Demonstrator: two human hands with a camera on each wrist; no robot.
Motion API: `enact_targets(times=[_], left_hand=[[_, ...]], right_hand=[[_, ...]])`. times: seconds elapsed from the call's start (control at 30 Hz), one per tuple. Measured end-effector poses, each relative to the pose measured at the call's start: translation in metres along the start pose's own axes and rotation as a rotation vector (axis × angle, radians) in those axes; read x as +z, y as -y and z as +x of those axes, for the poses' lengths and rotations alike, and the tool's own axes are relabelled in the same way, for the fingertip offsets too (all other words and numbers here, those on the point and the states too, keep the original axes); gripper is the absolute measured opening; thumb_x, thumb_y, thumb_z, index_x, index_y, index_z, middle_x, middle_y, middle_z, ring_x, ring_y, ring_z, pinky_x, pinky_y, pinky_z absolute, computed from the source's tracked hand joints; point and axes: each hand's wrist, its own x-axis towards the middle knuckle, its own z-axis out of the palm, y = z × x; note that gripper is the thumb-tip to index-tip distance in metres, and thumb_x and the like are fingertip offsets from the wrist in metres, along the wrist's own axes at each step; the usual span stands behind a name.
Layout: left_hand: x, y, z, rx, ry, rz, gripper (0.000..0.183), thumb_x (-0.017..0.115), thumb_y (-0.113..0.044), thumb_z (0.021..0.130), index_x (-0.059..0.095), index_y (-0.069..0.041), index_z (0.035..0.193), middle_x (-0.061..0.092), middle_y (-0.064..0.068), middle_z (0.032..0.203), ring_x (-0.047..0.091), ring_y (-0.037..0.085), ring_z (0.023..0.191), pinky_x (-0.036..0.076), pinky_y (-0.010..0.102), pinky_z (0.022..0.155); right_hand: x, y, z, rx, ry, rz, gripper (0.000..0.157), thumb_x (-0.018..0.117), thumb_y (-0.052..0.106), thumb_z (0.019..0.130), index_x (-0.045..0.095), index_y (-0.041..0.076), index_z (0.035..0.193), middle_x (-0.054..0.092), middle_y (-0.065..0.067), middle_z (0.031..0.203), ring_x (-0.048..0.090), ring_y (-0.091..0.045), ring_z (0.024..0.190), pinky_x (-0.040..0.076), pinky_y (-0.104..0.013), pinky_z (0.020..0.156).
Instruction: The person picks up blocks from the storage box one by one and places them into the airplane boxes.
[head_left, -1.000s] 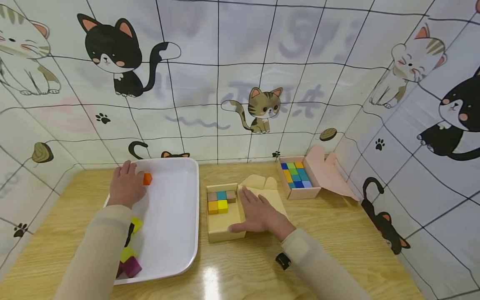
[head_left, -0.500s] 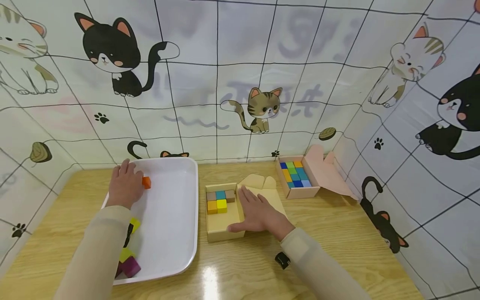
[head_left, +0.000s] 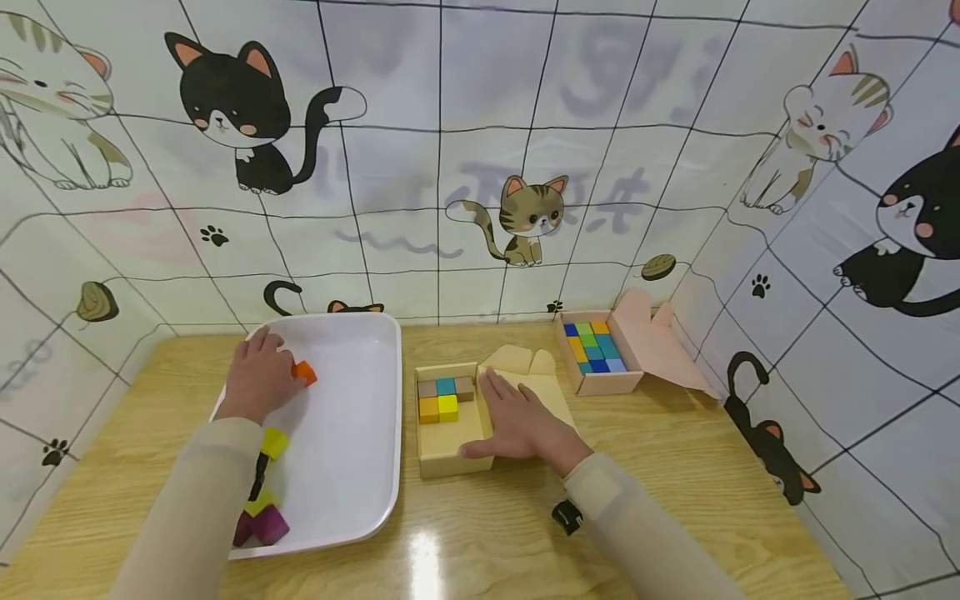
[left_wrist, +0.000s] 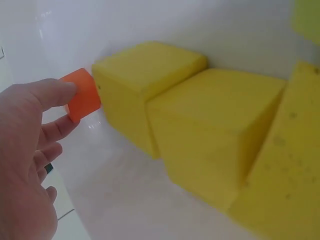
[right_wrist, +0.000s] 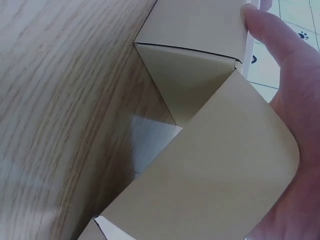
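My left hand is over the far left of the white tray, pinching an orange cube between thumb and fingers. In the left wrist view, yellow cubes stand beside the orange one. My right hand, fingers straight, rests on the pale yellow box where its opened lid folds out. Inside this box are a yellow cube, an orange-yellow cube, a teal cube and two brownish ones. The right wrist view shows my thumb at the box's edge.
Purple cubes and yellow-green cubes lie at the tray's left, partly behind my left sleeve. A pink box of coloured blocks stands open at the back right. Cat-print sheeting bounds the wooden table.
My left hand has shifted slightly right, and the orange cube has moved and tilted with it. My right hand stays on the box.
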Motion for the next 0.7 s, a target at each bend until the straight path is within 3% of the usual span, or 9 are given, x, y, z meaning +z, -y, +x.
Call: enact_targets(times=[0.17,0.47,0.7], left_hand=[[-0.005,-0.006,0.000,0.026,-0.011,-0.055,0.033,0.065,-0.031,0.088,0.063,-0.002,0.072,0.047,0.029,0.130,0.022,0.049,0.139,0.021,0.064,0.114],[-0.025,-0.035,0.006,0.060,-0.040,-0.100,0.026,0.069,-0.030,0.083,0.071,-0.005,0.091,0.048,0.023,0.136,0.018,0.044,0.144,0.019,0.061,0.117],[-0.042,-0.061,0.004,0.140,-0.111,-0.144,0.024,0.069,-0.028,0.082,0.070,-0.006,0.091,0.048,0.018,0.137,0.019,0.039,0.147,0.019,0.057,0.119]], right_hand=[[-0.002,0.000,0.005,0.007,-0.003,-0.008,0.116,0.059,0.074,0.078,0.007,0.007,0.157,0.005,-0.010,0.166,0.011,-0.025,0.154,0.011,-0.054,0.124],[-0.005,-0.004,0.012,0.012,-0.005,0.004,0.117,0.059,0.076,0.077,0.007,0.009,0.157,0.005,-0.008,0.166,0.009,-0.023,0.154,0.010,-0.053,0.124],[-0.016,-0.005,0.014,-0.014,0.099,0.041,0.116,0.064,0.066,0.079,0.002,0.006,0.157,0.000,-0.012,0.166,0.004,-0.025,0.154,0.007,-0.053,0.124]])
